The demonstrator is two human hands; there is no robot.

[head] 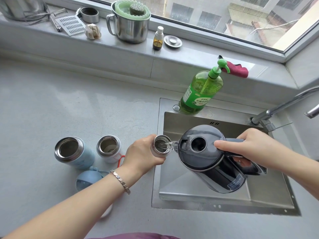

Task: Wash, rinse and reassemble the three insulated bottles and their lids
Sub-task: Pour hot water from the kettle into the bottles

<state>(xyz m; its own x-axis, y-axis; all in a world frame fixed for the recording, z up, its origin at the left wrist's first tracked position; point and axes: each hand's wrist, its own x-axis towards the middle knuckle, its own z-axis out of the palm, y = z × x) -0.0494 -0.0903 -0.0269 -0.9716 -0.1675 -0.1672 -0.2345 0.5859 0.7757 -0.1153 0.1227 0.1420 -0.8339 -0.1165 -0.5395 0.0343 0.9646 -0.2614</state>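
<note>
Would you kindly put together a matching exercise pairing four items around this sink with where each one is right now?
Things:
1. kettle
2. light blue bottle
3. green soap bottle
4. small steel bottle

Places:
A. open on the counter, untouched
B. gripped by the left hand, taking water
C. tilted over the sink in the right hand
D. on the sink's back rim

Pairs: 1-C, 2-A, 3-D, 4-B

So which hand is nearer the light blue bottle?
Left. The left hand grips a steel bottle just right of the light blue bottle; the right hand holds the kettle over the sink, farther right.
</note>
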